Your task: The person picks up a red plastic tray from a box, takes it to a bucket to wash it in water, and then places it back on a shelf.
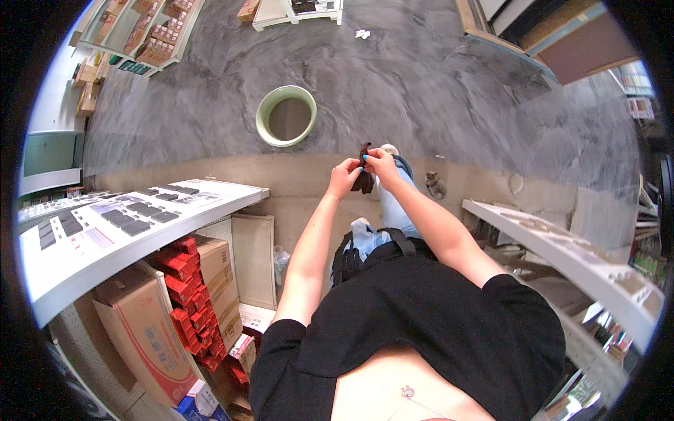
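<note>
A small dark brown, limp piece, perhaps cloth or peel, is pinched between both hands in front of my body. My left hand grips its left side with thumb and fingers. Close beside it, my right hand pinches the upper part, the fingertips of both hands nearly touching. The nails are painted blue. Past the hands, to the upper left, a pale green bucket stands on the floor, with a greyish-brown surface visible inside. What that surface is, I cannot tell.
A kitten is on the floor right of my leg. White display counters flank me, the left with dark flat items on top and cardboard boxes and red bins below, the right near my elbow. Crumpled white paper lies farther off.
</note>
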`<state>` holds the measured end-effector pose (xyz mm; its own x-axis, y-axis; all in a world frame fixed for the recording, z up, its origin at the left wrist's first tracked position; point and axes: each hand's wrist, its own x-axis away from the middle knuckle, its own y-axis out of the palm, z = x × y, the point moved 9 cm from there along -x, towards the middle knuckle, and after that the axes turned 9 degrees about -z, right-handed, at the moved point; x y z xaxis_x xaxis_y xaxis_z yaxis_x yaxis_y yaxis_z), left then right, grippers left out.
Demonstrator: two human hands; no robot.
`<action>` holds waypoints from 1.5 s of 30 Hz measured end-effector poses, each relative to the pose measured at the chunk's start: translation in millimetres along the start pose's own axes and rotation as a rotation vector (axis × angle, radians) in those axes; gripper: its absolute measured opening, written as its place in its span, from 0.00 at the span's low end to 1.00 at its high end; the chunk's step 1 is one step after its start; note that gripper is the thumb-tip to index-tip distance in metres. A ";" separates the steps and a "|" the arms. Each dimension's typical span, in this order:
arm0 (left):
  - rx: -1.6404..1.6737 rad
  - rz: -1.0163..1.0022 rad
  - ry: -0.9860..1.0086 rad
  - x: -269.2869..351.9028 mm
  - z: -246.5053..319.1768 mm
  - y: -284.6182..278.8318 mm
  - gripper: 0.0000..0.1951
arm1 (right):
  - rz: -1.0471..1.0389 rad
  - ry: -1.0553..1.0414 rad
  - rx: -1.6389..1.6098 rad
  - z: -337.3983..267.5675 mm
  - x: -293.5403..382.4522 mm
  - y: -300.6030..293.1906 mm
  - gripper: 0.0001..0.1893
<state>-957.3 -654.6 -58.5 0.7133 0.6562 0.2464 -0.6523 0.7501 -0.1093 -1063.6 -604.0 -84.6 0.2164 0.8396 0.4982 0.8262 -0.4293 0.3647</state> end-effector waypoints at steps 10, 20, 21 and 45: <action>0.140 0.470 -0.217 -87.6 -2.5 -102.2 0.06 | -0.197 0.284 -0.037 -74.2 -122.3 23.4 0.05; -0.684 0.282 -0.378 -100.9 50.2 -202.7 0.12 | -0.707 -0.008 1.218 -136.3 -258.4 129.7 0.15; -0.784 0.271 -0.455 -90.9 26.9 -220.1 0.11 | -0.886 0.005 1.331 -135.2 -254.0 156.2 0.17; -0.060 1.106 -0.837 -189.8 -473.3 -422.3 0.21 | -1.281 -0.327 1.937 214.7 -690.5 278.0 0.13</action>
<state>-695.8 -1056.7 -515.0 -0.5392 0.6769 0.5011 -0.7445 -0.1050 -0.6593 -871.7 -1231.6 -496.2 -0.7316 0.4161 0.5400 -0.1335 0.6893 -0.7121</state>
